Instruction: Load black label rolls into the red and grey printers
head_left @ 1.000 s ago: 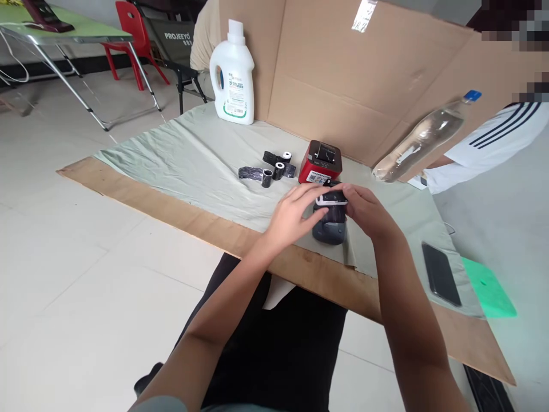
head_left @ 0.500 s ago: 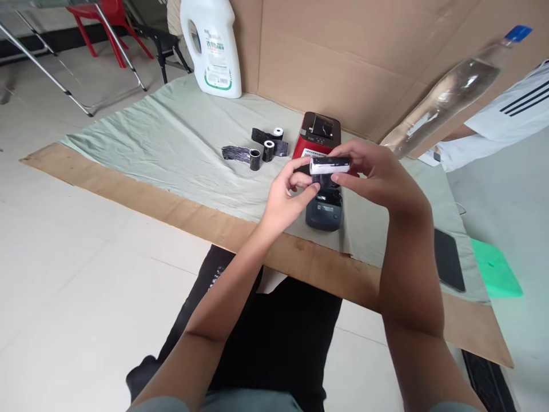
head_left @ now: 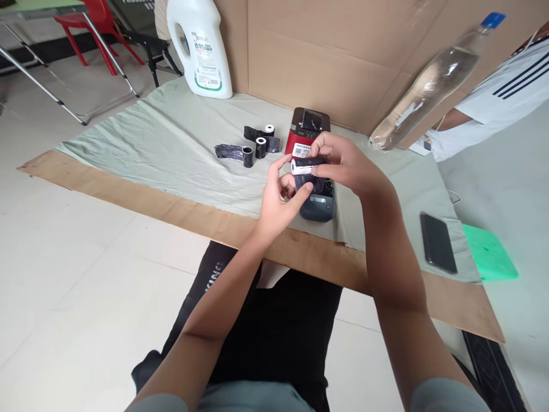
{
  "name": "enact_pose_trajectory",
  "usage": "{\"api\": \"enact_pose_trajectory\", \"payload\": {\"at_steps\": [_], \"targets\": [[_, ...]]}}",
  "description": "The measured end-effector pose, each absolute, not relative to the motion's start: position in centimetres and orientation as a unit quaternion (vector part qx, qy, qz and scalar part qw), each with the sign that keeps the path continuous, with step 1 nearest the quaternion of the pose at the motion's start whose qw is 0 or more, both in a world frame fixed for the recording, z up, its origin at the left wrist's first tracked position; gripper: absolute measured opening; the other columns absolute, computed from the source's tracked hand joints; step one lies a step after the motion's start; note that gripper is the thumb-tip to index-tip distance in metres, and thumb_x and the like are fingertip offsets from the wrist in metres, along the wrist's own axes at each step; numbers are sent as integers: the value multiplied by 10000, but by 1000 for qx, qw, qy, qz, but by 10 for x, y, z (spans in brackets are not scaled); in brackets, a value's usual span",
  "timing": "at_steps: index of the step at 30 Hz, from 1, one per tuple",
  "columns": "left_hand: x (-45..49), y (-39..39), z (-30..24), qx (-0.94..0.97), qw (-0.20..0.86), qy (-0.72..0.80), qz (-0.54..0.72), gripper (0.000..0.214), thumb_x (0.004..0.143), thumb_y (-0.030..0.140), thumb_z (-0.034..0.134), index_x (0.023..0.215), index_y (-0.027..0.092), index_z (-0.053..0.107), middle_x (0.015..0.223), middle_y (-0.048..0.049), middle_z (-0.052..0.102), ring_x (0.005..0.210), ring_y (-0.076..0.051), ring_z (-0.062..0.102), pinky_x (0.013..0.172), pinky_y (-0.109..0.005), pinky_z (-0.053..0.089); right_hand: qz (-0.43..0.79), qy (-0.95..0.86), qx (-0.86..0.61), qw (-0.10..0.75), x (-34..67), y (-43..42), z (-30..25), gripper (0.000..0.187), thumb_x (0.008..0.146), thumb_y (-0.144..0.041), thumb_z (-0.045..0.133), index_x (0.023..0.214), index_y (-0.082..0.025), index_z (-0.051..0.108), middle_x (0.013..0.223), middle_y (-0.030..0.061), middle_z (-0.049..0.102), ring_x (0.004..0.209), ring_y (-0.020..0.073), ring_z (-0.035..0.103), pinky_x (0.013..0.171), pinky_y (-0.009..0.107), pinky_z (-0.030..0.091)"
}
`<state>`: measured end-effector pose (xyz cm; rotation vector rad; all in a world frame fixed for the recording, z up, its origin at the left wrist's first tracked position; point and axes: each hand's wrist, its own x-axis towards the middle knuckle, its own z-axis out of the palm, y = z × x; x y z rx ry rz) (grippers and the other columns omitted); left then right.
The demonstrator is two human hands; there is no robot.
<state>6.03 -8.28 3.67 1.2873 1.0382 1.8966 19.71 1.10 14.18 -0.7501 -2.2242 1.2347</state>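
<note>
Both my hands hold a small white roll with a black strip (head_left: 305, 166) in the air above a dark grey label printer (head_left: 318, 204). My right hand (head_left: 343, 166) pinches the roll from the right side. My left hand (head_left: 281, 197) grips its left end and the black strip hanging below. A red label printer (head_left: 305, 130) stands just behind them on the pale green cloth (head_left: 171, 149). Three small rolls with black tape (head_left: 254, 147) lie left of the red printer.
A white detergent bottle (head_left: 198, 48) stands at the back left before a cardboard wall (head_left: 326, 63). A clear water bottle (head_left: 429, 86) leans at the right. A black phone (head_left: 437, 242) and a green pad (head_left: 489, 252) lie at the right edge. Another person's white sleeve (head_left: 501, 97) shows far right.
My hands lifted the roll off the dark grey printer and brought it up and slightly left. The camera view dropped closer to the table.
</note>
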Motion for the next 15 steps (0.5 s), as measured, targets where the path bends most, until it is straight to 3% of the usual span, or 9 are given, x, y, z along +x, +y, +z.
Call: {"api": "enact_pose_trajectory", "payload": {"at_steps": [5,9,11,13,15], "targets": [[64,-86,34,471,336,400,711,692,899,513,807,1452,282,461,610,111,431,544,-91,406,617,-259,370,438,-808,-289,269,200,15,139,312,795,-328,833,855,-258,535,807,-9,623,803,198,557,705,337,459],[65,-88,34,478,350,385,708,713,908,487,789,1491,269,439,622,110,495,550,-88,439,637,-262,405,361,-825,-357,249,208,18,144,141,909,-390,695,951,-278,620,922,15,672,922,240,606,776,370,495],[68,-89,32,490,366,381,693,743,892,492,799,1499,273,431,655,95,534,578,-97,474,653,-270,421,329,-830,-383,236,211,20,147,163,961,-433,626,1029,-292,671,980,23,689,962,249,620,791,375,501],[73,-89,28,501,379,381,679,749,847,492,840,1459,277,465,678,86,531,598,-104,476,646,-270,416,325,-832,-387,228,214,21,148,232,980,-488,609,1075,-301,708,1003,26,699,961,246,629,781,371,501],[78,-89,24,504,394,395,660,583,818,493,859,1276,261,583,668,81,474,596,-104,438,613,-264,385,344,-829,-383,219,217,24,147,278,966,-536,643,1095,-307,735,997,25,714,932,238,635,764,366,502]]}}
